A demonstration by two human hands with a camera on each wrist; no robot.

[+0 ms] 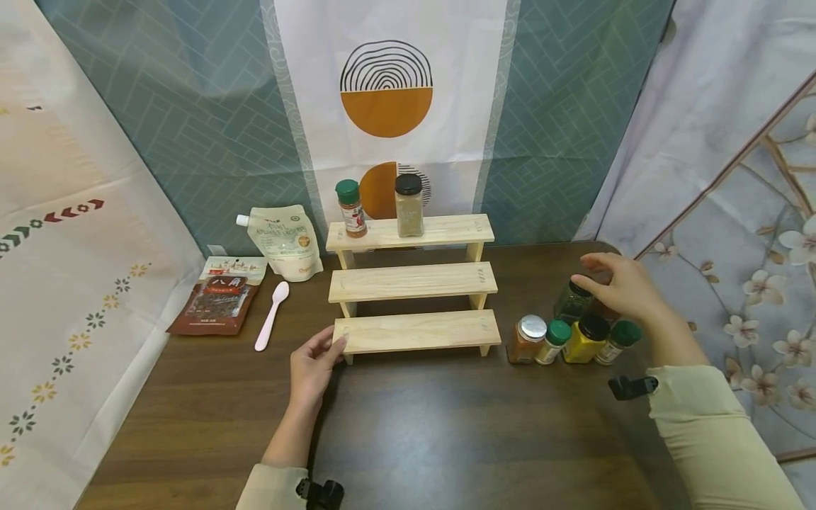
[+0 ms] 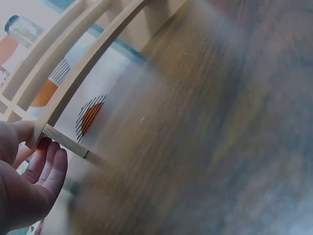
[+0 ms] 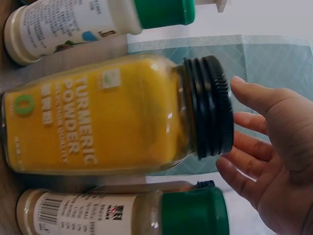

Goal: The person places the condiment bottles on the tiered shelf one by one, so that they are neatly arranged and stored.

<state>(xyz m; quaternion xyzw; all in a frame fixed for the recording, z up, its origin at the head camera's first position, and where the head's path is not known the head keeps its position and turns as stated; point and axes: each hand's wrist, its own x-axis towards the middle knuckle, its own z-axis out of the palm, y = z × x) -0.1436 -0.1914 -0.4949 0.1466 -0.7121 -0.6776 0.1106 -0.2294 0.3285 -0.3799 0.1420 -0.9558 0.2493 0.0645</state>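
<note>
Left hand (image 1: 315,363) pinches the lowest left corner of the wooden rack (image 1: 417,333), thumb on top, probably to steady it. Dark jar (image 1: 569,304) stands behind the yellow jar (image 1: 579,346), right of the rack, likely for easy reach. Right hand (image 1: 621,287) arches by its lid, fingers loosely parted; can't tell if touching.

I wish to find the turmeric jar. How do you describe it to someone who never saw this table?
On the dark table, find the three-step wooden shelf. Right of it stands a front row of four jars; the turmeric jar is third from the left. Only this one is bright yellow under a black lid.
</note>
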